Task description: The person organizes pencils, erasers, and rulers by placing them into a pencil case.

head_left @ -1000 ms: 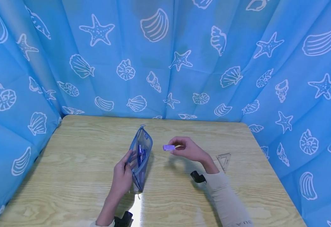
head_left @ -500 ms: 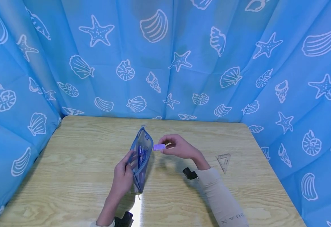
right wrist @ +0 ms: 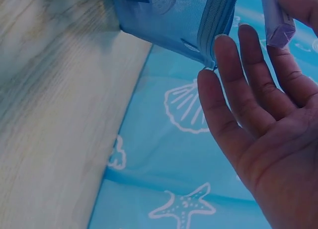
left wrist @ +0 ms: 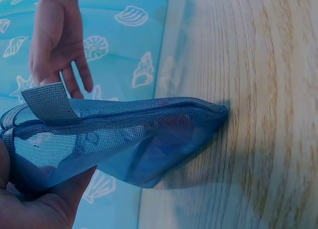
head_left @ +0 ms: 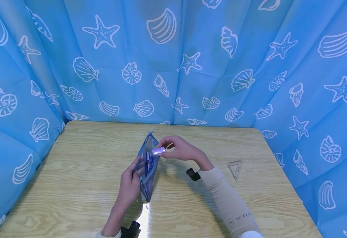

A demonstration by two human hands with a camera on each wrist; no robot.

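My left hand (head_left: 129,185) holds a blue mesh pencil case (head_left: 148,187) upright on the table by its left side, with its zipped top spread apart. Purple and blue pen-like items (head_left: 148,162) show inside it. My right hand (head_left: 181,149) pinches a small purple wrapped eraser (head_left: 158,151) between thumb and index finger, at the opening's right edge. In the right wrist view the eraser (right wrist: 278,21) is near the case (right wrist: 174,20), and the other fingers (right wrist: 231,85) are extended. The left wrist view shows the case (left wrist: 114,139) from its end, hiding the eraser.
A clear triangular set square (head_left: 235,169) lies on the wooden table (head_left: 87,148), right of the right forearm. Blue curtains (head_left: 173,82) with shell and starfish prints enclose the table's back and sides.
My right hand has moved left with the eraser, from beside the pencil case to the edge of its opening. My left hand and the case have stayed nearly still.
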